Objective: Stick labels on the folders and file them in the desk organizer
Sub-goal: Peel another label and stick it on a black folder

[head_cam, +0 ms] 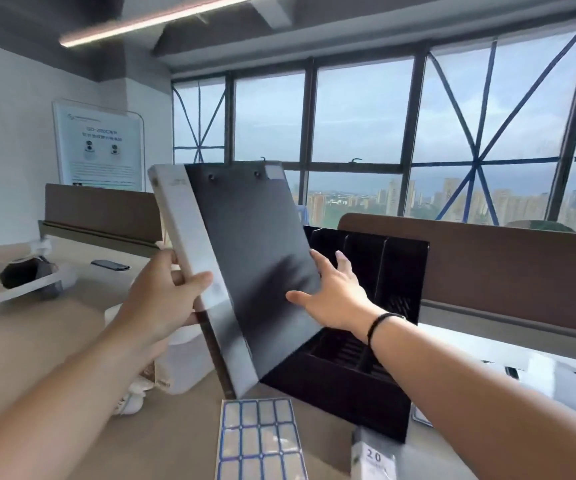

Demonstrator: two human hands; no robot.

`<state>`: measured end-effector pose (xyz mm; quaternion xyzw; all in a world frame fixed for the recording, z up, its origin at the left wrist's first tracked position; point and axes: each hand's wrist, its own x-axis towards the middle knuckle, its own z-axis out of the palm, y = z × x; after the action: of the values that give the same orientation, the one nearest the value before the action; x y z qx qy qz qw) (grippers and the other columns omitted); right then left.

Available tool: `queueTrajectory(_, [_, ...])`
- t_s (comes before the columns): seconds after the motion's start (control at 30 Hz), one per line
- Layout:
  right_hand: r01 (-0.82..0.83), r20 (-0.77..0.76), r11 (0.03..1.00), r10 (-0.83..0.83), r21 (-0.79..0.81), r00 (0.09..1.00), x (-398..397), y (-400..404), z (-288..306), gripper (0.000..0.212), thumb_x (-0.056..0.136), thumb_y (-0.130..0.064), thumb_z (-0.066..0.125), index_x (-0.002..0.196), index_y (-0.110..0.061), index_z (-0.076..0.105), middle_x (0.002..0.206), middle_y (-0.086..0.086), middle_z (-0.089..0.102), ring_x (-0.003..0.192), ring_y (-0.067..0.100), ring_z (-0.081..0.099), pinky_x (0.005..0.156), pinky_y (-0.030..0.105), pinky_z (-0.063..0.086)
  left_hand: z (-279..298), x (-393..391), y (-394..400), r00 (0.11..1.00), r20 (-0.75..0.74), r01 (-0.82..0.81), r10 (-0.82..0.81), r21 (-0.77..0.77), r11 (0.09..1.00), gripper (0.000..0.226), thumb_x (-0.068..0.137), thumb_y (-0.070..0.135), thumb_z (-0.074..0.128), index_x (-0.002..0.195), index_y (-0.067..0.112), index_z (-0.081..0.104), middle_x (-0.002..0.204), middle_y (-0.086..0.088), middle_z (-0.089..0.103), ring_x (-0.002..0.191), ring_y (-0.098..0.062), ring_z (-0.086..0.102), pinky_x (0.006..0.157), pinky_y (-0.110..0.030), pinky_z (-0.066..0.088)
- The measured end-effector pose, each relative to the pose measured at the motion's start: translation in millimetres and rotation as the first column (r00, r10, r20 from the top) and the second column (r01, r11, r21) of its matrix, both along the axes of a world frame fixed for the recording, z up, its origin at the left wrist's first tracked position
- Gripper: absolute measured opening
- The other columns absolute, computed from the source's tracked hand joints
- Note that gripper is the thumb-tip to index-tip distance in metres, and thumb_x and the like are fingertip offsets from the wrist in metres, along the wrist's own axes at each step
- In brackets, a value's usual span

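Observation:
I hold a dark folder [255,258] with a white spine upright and tilted, in front of the black desk organizer [376,348]. A small label sits on its top right corner. My left hand [162,299] grips the white spine, thumb on the front. My right hand [331,289] lies with spread fingers against the folder's right edge. A sheet of blue-bordered labels [260,441] lies on the desk at the bottom centre. The organizer's upright dividers show to the right of the folder; its left slots are hidden behind it.
A white container [186,362] stands on the desk behind my left arm. A phone [110,264] and a white-and-black device [27,278] lie at far left. A white box marked "20" [373,459] sits at bottom right. Brown partitions [508,271] back the desk.

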<state>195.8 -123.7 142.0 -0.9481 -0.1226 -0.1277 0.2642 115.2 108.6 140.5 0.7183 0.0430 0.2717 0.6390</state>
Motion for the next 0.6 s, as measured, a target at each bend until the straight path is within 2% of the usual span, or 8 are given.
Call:
queueTrajectory(0.07, [-0.068,-0.015,0.997,0.068,0.026,0.998,17,12,2,0.095,0.082,-0.063,0.066,0.158,-0.039,0.014,0.168,0.004,-0.002,0.150,0.026,0.023,0.117,0.041,0.033,11,13,6,0.996,0.060,-0.062,0.060,0.035,0.997,0.023,0.091,0.011,0.070,0.099,0.024,0.053,0.096,-0.009,0.072,0.087,-0.035,0.072,0.069,-0.051,0.062])
queueTrajectory(0.1, [-0.121,-0.037,0.990,0.124,0.066,0.992,24,19,1,0.094,0.084,-0.060,0.066,0.158,-0.035,0.015,0.168,0.004,0.007,0.146,0.023,0.032,0.116,0.036,0.034,16,18,9,0.992,0.086,-0.092,0.087,0.061,0.994,0.025,0.089,0.015,0.072,0.103,0.024,0.054,0.096,-0.006,0.072,0.086,-0.033,0.073,0.070,-0.053,0.062])
queueTrajectory(0.17, [-0.207,-0.062,0.970,0.216,0.129,0.974,35,32,-6,0.090,0.089,-0.054,0.065,0.159,-0.030,0.015,0.156,0.001,0.037,0.111,0.012,0.055,0.098,0.024,0.043,24,30,11,0.981,0.130,-0.163,0.144,0.153,0.975,0.032,0.084,0.028,0.074,0.108,0.028,0.054,0.097,0.000,0.072,0.085,-0.026,0.073,0.075,-0.053,0.061])
queueTrajectory(0.23, [-0.262,-0.067,0.958,0.271,0.116,0.960,41,47,-14,0.084,0.093,-0.051,0.061,0.159,-0.030,0.013,0.132,-0.002,0.052,0.078,0.002,0.051,0.075,0.019,0.042,30,41,8,0.960,0.184,-0.254,0.209,0.271,0.928,0.035,0.086,0.030,0.071,0.116,0.026,0.053,0.101,0.005,0.071,0.088,-0.022,0.070,0.081,-0.045,0.057])
queueTrajectory(0.27, [-0.280,-0.077,0.953,0.289,0.112,0.954,43,54,-17,0.083,0.094,-0.051,0.059,0.160,-0.032,0.011,0.132,0.002,0.056,0.078,0.003,0.054,0.073,0.019,0.042,32,49,5,0.947,0.219,-0.298,0.236,0.314,0.901,0.035,0.088,0.027,0.070,0.118,0.022,0.052,0.102,0.006,0.070,0.089,-0.020,0.067,0.082,-0.039,0.053])
queueTrajectory(0.37, [-0.285,-0.119,0.943,0.307,0.173,0.944,51,72,-27,0.082,0.098,-0.048,0.055,0.159,-0.036,0.002,0.137,0.011,0.059,0.114,0.024,0.062,0.088,0.026,0.048,32,69,-8,0.913,0.302,-0.374,0.273,0.353,0.858,0.033,0.091,0.020,0.067,0.119,0.013,0.051,0.095,0.005,0.063,0.086,-0.020,0.056,0.075,-0.031,0.040])
queueTrajectory(0.47, [-0.256,-0.136,0.934,0.296,0.248,0.946,63,80,-35,0.085,0.097,-0.047,0.055,0.159,-0.034,-0.003,0.135,0.003,0.059,0.110,0.021,0.063,0.087,0.029,0.051,25,90,-16,0.910,0.314,-0.375,0.270,0.348,0.859,0.031,0.092,0.018,0.066,0.118,0.013,0.050,0.090,0.006,0.060,0.080,-0.018,0.051,0.066,-0.021,0.030])
queueTrajectory(0.6, [-0.211,-0.174,0.929,0.272,0.303,0.946,81,75,-47,0.095,0.090,-0.052,0.063,0.159,-0.036,-0.001,0.159,-0.006,0.037,0.138,0.018,0.045,0.108,0.032,0.045,11,113,-24,0.932,0.281,-0.320,0.229,0.340,0.884,0.031,0.092,0.018,0.067,0.117,0.016,0.049,0.087,0.008,0.060,0.080,-0.017,0.057,0.061,-0.023,0.034])
